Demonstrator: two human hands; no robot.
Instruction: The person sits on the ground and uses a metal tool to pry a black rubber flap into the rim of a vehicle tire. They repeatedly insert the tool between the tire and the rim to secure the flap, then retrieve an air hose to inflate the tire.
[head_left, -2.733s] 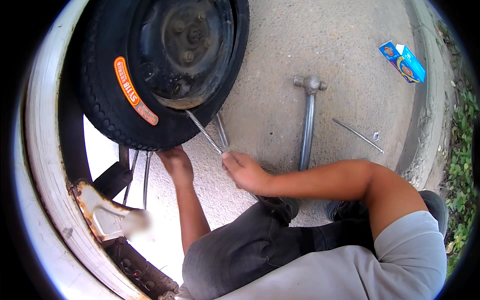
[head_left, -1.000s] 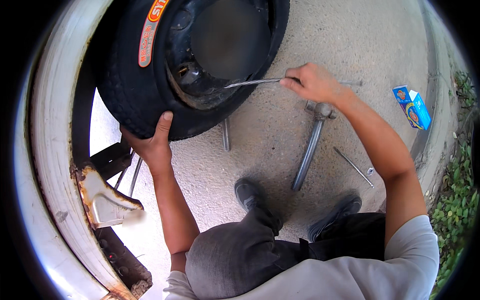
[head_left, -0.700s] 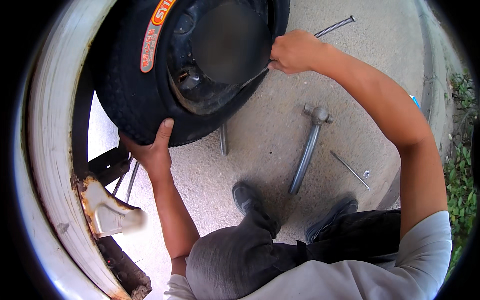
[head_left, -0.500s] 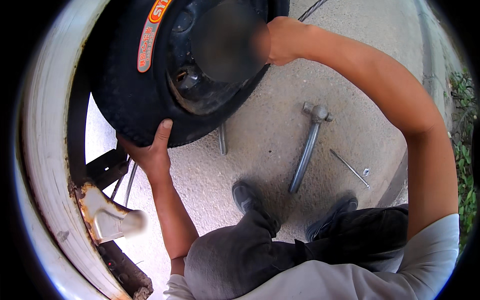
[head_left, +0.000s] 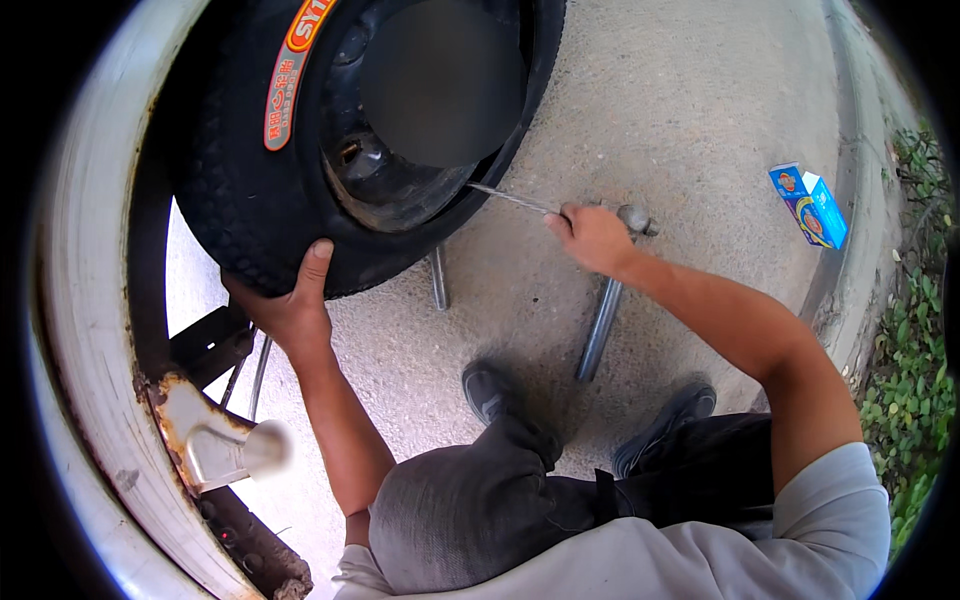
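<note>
A black tyre (head_left: 235, 190) on a dark metal wheel rim (head_left: 400, 215) fills the upper left; a blur hides the wheel's middle. My left hand (head_left: 290, 310) grips the tyre's lower edge, thumb on the sidewall and fingers out of sight beneath the tread. In my right hand (head_left: 597, 238) is a thin twisted metal rod (head_left: 515, 200). Its far end meets the wheel where tyre and rim join; how deep it reaches cannot be seen. Just behind the right hand lies a hammer (head_left: 600, 330), its head partly covered by that hand and wrist.
A metal bar (head_left: 439, 278) sticks out from below the tyre. At left are a pale, worn vehicle panel (head_left: 85, 260) and a rusty bracket (head_left: 185, 420). A blue box (head_left: 812, 208) lies on the right by the kerb, with plants (head_left: 905, 400) beyond. My shoes (head_left: 490, 392) rest on the concrete.
My right hand has come down and towards me from the wheel's right side, bringing the rod to the lower rim. The blue box, hidden before, now shows. My left hand keeps its hold.
</note>
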